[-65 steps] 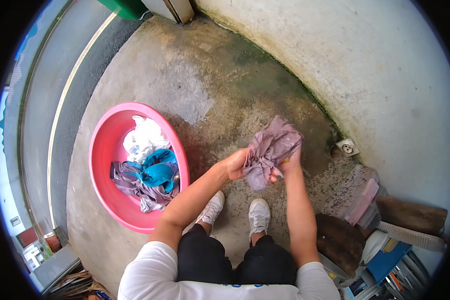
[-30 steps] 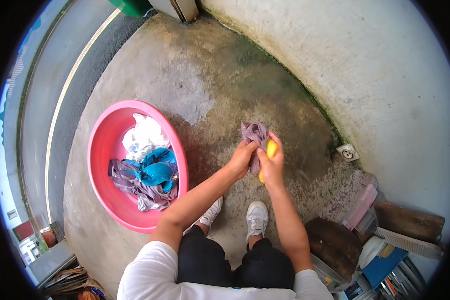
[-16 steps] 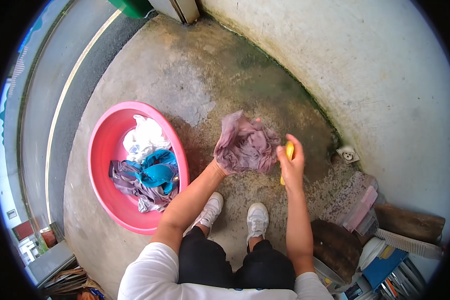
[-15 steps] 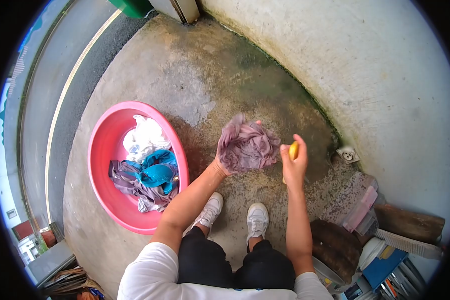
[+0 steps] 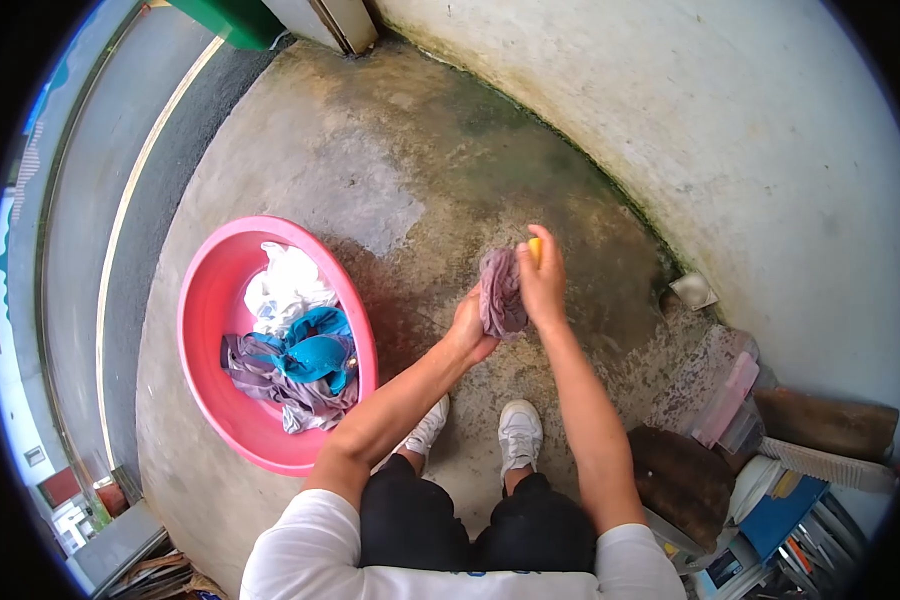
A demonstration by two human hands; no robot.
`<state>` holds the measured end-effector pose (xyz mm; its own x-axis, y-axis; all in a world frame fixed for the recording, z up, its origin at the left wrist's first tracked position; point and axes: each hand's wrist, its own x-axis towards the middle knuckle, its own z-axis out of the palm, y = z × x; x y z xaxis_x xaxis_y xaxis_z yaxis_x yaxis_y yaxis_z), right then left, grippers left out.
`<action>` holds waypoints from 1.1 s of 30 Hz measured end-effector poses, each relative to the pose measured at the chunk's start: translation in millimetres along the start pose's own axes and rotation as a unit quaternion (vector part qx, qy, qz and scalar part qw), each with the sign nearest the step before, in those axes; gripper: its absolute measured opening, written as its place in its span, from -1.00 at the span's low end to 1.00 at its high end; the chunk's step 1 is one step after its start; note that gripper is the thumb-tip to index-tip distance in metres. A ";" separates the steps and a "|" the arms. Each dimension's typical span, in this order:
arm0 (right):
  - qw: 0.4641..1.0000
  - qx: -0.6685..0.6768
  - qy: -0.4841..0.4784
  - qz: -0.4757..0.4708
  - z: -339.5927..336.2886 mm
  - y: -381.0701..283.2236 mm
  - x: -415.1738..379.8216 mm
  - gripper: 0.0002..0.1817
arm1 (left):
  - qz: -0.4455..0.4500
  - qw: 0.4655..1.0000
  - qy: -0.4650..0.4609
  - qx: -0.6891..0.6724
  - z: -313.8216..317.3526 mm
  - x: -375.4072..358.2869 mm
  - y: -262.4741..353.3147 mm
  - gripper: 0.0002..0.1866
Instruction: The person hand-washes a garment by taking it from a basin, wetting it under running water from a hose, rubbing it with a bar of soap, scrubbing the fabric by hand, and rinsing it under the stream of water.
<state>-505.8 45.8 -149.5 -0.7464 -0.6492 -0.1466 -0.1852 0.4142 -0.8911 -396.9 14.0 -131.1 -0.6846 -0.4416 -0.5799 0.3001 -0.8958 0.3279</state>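
Observation:
I stand on a concrete floor, both hands raised in front of me. My left hand [image 5: 467,328] grips a bunched mauve cloth [image 5: 499,292] from below. My right hand [image 5: 543,283] presses against the same cloth from the right and pinches a small yellow object [image 5: 535,247], only its tip showing above the fingers. To my left a pink basin [image 5: 205,300] holds white, teal and grey-purple laundry [image 5: 295,345].
A stained white wall [image 5: 690,130] curves along the right. A floor drain fitting [image 5: 693,291] sits at its base. Boxes, a brown round object [image 5: 682,480], a brush and clutter crowd the lower right. A road with a painted line runs along the left.
The cloth was spread open over my left hand with my right hand apart from it; now it is bunched tight between both hands, which have come together. The view has shifted slightly.

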 end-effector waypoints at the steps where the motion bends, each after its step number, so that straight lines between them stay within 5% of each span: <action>1: 0.981 0.155 -0.077 0.091 -3.8 21.6 3.4 -0.63 | 0.018 1.000 0.010 0.001 6.9 -5.2 4.7 -0.63; 5: 0.835 0.465 -0.148 0.256 -16.9 16.4 -17.9 -0.62 | 0.036 0.999 -0.018 0.029 7.4 0.8 15.6 -0.63; 7: 0.799 0.514 -0.177 0.258 -20.1 11.6 -26.3 -0.60 | 0.093 0.963 0.050 0.248 1.6 1.9 19.3 -0.62; 8: 0.840 0.446 -0.153 0.269 -25.0 4.5 -25.7 -0.59 | 0.120 0.924 0.081 0.353 2.1 1.6 23.3 -0.60; 9: 0.875 0.375 -0.128 0.278 -32.5 -5.0 -24.3 -0.58 | 0.222 0.825 0.117 0.506 0.3 3.3 27.6 -0.56; 10: 0.905 0.301 -0.100 0.285 -38.3 -13.5 -23.0 -0.56 | 0.258 0.799 0.134 0.527 0.5 3.1 27.7 -0.57; 12: 0.971 0.191 -0.019 0.141 -35.2 -23.7 -23.9 -0.52 | 0.329 0.740 0.167 0.562 16.0 -4.3 33.3 -0.57; 13: 0.988 0.142 0.005 0.053 -32.7 -25.6 -25.8 -0.51 | 0.331 0.744 0.148 0.561 22.8 -9.2 33.9 -0.69; 16: 0.960 -0.057 0.021 -0.275 -24.3 -55.5 -36.6 -0.45 | 0.106 0.957 0.044 0.265 -0.3 6.9 16.5 -0.74; 18: 0.902 -0.241 -0.027 -0.357 -17.6 -58.2 -47.2 -0.43 | 0.075 0.989 0.003 0.126 2.5 0.7 8.0 -0.69; 21: 0.932 -0.203 0.010 -0.299 -6.5 -39.5 -42.4 -0.41 | 0.015 0.998 0.037 0.052 7.8 -2.9 15.2 -0.73; 23: 0.983 0.134 -0.114 -0.049 -7.7 -23.3 -31.1 -0.38 | -0.014 1.000 0.020 0.016 16.0 -7.9 18.6 -0.74; 24: 0.936 0.300 -0.166 0.082 -10.4 -16.6 -28.0 -0.36 | -0.028 1.000 0.011 0.000 21.5 -11.1 20.8 -0.75; 25: 0.896 0.386 -0.191 0.110 -14.9 -10.5 -29.0 -0.38 | -0.011 1.000 0.026 0.004 31.0 -14.5 18.9 -0.76; 29: 0.825 0.422 -0.280 0.251 -53.9 -3.7 -42.6 -0.46 | -0.040 0.999 0.001 -0.002 45.8 -13.9 33.6 -0.74; 32: 0.841 0.243 -0.333 0.352 -117.2 -3.4 -30.5 -0.48 | 0.021 0.997 -0.066 -0.026 45.1 -21.4 56.2 -0.53; 33: 0.870 0.195 -0.324 0.315 -136.4 2.0 -31.6 -0.44 | 0.045 0.995 -0.081 -0.032 58.2 -30.2 65.8 -0.42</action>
<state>-569.8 154.2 -88.0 -0.0807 -0.6471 -0.7582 0.4562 0.6523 -0.6053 -395.1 -28.7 -48.7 -0.7496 -0.5116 -0.4199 0.4037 -0.8562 0.3225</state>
